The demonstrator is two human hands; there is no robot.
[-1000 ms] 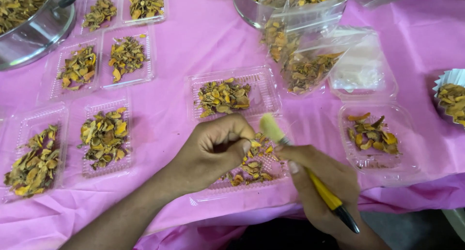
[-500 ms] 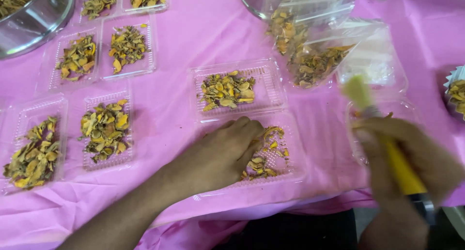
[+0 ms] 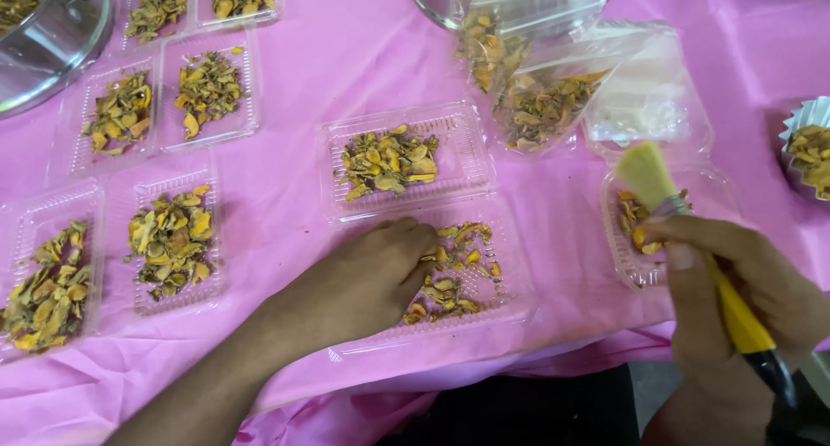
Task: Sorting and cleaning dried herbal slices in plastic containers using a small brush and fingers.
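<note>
Several clear plastic trays are lying filled across the pink tablecloth (image 3: 311, 74): two near the top left (image 3: 207, 83), two more at the left edge (image 3: 173, 243), and one in the middle (image 3: 389, 161), each heaped with dried yellow-brown flakes. Judging by those, most of the portioning is looking done, while the tray in front (image 3: 458, 273) is holding a noticeably thinner scatter and seems to be the one being worked on. Resting palm-down in that front tray, the left hand (image 3: 363, 282) is curling its fingers (image 3: 415, 238) loosely onto the flakes; whether it is pinching any of them I cannot tell. Off to the right, the right hand (image 3: 735, 299) is closing in a firm grip around a yellow-handled brush (image 3: 683, 230), whose pale bristles are pointing up over another partly filled tray (image 3: 631, 256). Behind, an open clear bag (image 3: 545, 100) is lying on its side with more flakes in it, so stock is remaining. A metal bowl (image 3: 52, 40) is sitting at the top left, and a foil cup (image 3: 808, 143) with flakes at the right edge.
</note>
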